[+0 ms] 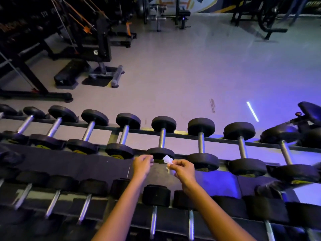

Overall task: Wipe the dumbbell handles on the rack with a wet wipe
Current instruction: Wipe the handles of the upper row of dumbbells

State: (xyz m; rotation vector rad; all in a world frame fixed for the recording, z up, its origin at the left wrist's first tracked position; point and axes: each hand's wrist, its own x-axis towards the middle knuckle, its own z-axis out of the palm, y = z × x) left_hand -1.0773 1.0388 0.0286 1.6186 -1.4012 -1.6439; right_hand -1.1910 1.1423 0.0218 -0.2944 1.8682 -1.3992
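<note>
The right hand [182,169] pinches the wet wipe [168,160], likely light, limp and damp, best wrapped round the stiff steel handle [162,138] just beyond. The left hand [142,164] curls nearby; whether it holds anything, I cannot tell.

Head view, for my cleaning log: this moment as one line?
phase: pre-wipe | right hand: pinches wet wipe | left hand: curled, hold unclear | nearest dumbbell handle: not yet touched

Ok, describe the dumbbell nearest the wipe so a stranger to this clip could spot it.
Find the upper row of the rack, which runs across the middle of the view. The dumbbell sits near its centre, handle pointing straight away. Unlike its neighbours, its near head is partly covered by the white wet wipe pinched in the right hand.
</note>
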